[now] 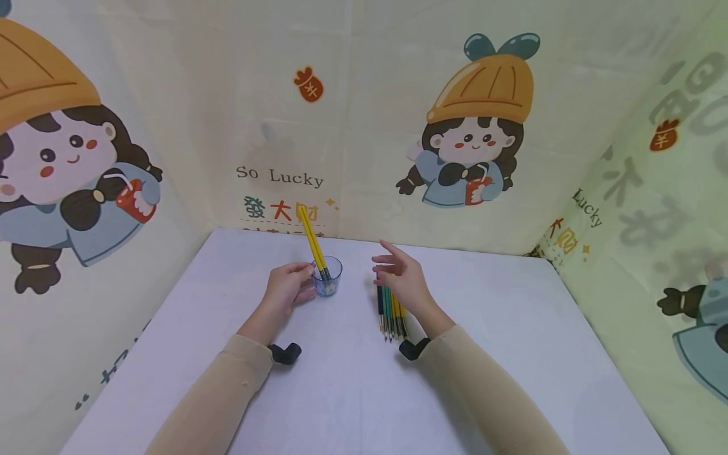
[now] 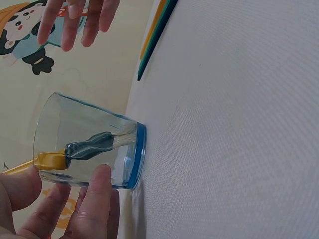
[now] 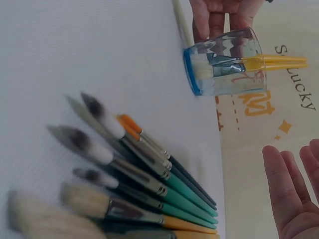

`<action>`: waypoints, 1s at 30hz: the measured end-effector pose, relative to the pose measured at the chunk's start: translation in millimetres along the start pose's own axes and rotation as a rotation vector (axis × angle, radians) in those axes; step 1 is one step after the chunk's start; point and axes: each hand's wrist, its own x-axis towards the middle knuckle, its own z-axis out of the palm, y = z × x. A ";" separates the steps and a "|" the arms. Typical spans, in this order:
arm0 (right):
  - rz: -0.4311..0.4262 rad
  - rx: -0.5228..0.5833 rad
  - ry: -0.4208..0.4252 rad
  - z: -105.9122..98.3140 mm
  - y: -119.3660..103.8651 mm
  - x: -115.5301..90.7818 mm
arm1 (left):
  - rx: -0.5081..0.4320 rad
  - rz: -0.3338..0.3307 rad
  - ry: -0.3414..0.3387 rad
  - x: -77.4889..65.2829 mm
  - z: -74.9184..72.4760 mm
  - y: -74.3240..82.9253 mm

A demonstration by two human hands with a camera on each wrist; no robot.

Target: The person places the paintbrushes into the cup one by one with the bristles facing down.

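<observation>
A clear glass (image 1: pixel 328 285) with a blue base stands upright on the table, holding two yellow-handled paintbrushes (image 1: pixel 314 242) with their bristles down. My left hand (image 1: pixel 287 284) grips it from the left, the thumb up at the rim and the fingers along its wall. To the right lies a row of several paintbrushes (image 1: pixel 389 313), bristle ends toward me. Their handles are black, green and yellow, and some have dark-tipped bristles (image 3: pixel 79 137). Over the handle ends hovers my right hand (image 1: pixel 402 278), fingers extended and holding nothing.
The table (image 1: pixel 318 404) has a white cloth cover. Printed cloth walls (image 1: pixel 364 126) with cartoon figures rise behind it and at both sides. A black band piece (image 1: pixel 286 354) sticks out at each sleeve cuff.
</observation>
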 end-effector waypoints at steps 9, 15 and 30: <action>0.018 0.028 0.004 -10.4 7.4 -11.6 | 0.007 0.005 0.000 0.0 0.5 -0.8; 0.056 -0.011 0.022 -16.3 10.9 -18.9 | 0.002 0.000 0.005 -0.3 -0.2 -1.6; 0.149 -0.068 0.090 -32.6 18.1 -27.0 | 0.003 0.006 -0.005 0.7 -0.7 -1.7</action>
